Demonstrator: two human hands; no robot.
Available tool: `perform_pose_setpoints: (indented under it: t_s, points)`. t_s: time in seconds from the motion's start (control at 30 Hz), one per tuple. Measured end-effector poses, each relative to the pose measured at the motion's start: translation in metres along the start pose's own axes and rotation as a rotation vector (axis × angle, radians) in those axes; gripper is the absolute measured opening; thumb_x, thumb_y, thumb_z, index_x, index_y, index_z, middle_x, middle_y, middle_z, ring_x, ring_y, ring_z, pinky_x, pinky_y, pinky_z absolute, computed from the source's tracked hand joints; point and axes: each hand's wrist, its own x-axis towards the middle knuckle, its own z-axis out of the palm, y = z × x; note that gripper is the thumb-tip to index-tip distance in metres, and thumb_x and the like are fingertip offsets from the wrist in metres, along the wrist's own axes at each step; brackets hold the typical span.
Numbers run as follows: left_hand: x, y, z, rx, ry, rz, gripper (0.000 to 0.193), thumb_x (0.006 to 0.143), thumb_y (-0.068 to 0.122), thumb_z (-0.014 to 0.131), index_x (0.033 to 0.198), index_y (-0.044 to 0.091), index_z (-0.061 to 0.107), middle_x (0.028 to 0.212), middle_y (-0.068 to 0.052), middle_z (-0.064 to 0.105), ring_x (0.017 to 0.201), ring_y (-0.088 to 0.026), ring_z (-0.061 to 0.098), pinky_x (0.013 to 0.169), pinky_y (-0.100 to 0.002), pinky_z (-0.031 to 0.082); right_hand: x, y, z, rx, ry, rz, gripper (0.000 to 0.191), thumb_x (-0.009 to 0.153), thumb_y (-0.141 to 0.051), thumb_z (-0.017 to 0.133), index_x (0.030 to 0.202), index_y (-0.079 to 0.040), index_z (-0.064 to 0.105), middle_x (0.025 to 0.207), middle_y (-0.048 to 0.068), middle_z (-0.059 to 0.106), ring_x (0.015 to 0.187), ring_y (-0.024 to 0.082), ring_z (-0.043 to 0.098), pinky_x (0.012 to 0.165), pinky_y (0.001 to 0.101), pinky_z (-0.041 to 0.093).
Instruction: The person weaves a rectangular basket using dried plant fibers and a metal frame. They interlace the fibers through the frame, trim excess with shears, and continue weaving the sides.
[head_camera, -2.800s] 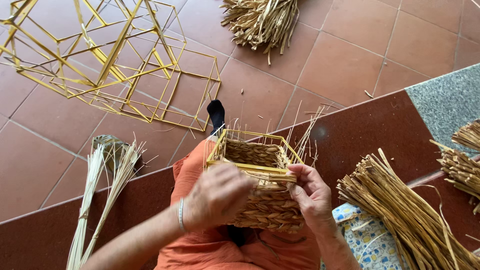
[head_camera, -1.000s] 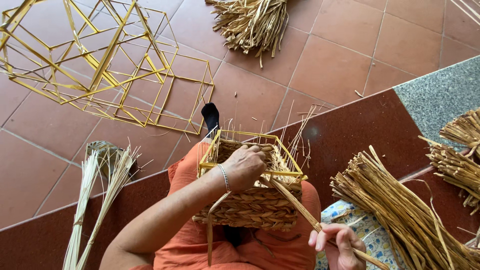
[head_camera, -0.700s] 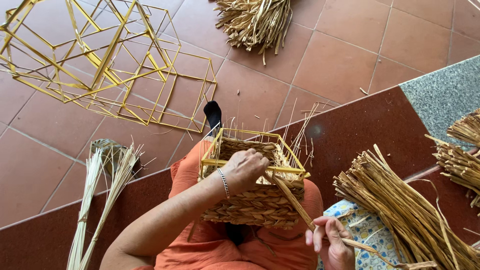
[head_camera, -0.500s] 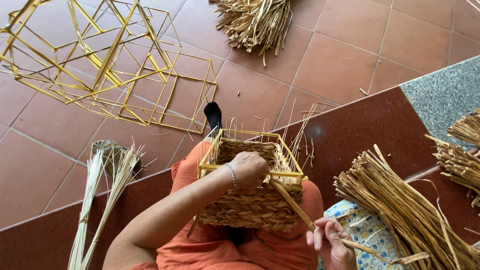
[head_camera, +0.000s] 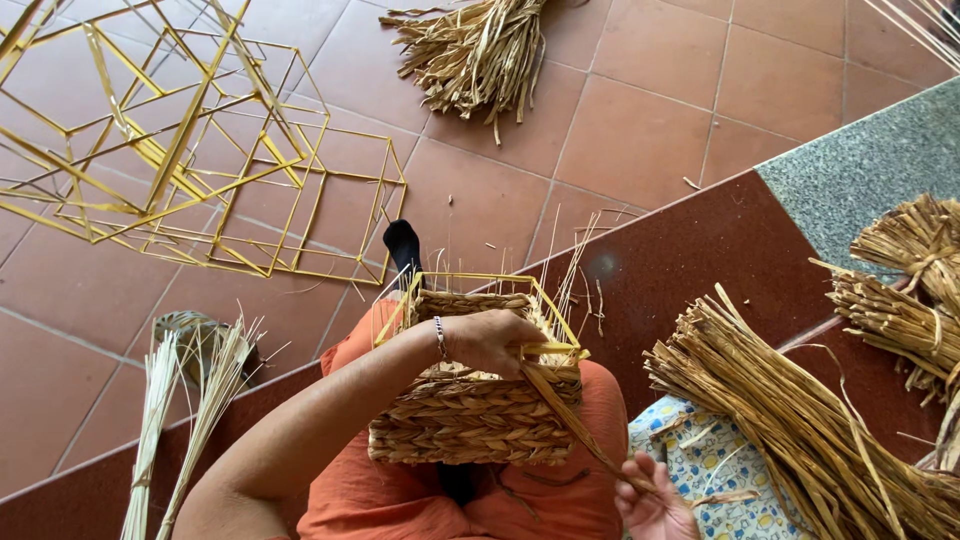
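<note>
Weaving roughly two-thirds up: left hand (head_camera: 495, 340) clamps basket (head_camera: 475, 415) rim, right hand (head_camera: 650, 500) pinches braided straw strand (head_camera: 570, 425); top frame bare.

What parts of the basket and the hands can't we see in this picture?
All in the head view:
- Right hand: the bottom edge cuts it off, so its grip on the flat straw strand is unclear.
- Left hand: its fingertips curl over the rim, hidden.
- Half-woven straw basket on a yellow wire frame: its far side and bottom are hidden by its own walls and the orange-clad lap.
</note>
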Motion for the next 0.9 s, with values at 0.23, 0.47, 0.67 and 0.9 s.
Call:
perform_pose_setpoints:
  t_s: [0.23, 0.47, 0.67, 0.9]
  points:
    - [0.008, 0.023, 0.017, 0.042, 0.153, -0.172, 0.031, 0.083, 0.018, 0.075, 0.114, 0.011, 0.079, 0.096, -0.004, 0.08, 0.088, -0.019, 0.076, 0.08, -0.033, 0.06, -0.039, -0.12, 0.011, -1.511, 1.002, -0.485, 0.054, 0.117, -0.036, 0.057, 0.103, 0.016, 0.057, 0.088, 0.037, 0.06, 0.072, 0.042, 0.064, 0.071, 0.0472, 0.056]
    - [0.014, 0.027, 0.015, -0.167, 0.197, -0.256, 0.064, 0.067, -0.002, 0.079, 0.127, 0.002, 0.056, 0.097, -0.011, 0.078, 0.09, -0.019, 0.075, 0.083, -0.033, 0.059, -0.036, -0.081, 0.161, -1.69, 0.418, -1.345, 0.013, 0.105, -0.019, 0.069, 0.109, -0.006, 0.07, 0.111, 0.008, 0.072, 0.11, 0.018, 0.066, 0.099, 0.0346, 0.055]
    - [0.012, 0.021, 0.021, -0.122, 0.291, -0.26, 0.032, 0.08, 0.003, 0.065, 0.112, 0.003, 0.063, 0.09, -0.011, 0.077, 0.082, -0.019, 0.075, 0.073, -0.032, 0.061, 0.014, -0.017, 0.278, -1.867, -0.336, -1.568, 0.019, 0.09, -0.015, 0.078, 0.108, -0.011, 0.076, 0.111, 0.003, 0.071, 0.103, 0.021, 0.058, 0.088, 0.0311, 0.051]
    - [0.026, 0.021, 0.027, -0.298, 0.285, -0.376, 0.037, 0.084, 0.011, 0.074, 0.116, 0.003, 0.058, 0.091, -0.012, 0.07, 0.082, -0.02, 0.069, 0.069, -0.034, 0.059, 0.013, -0.016, 0.321, -2.136, -0.414, -1.569, 0.026, 0.083, -0.017, 0.079, 0.109, -0.011, 0.079, 0.106, 0.0, 0.068, 0.098, 0.02, 0.052, 0.088, 0.0412, 0.035]
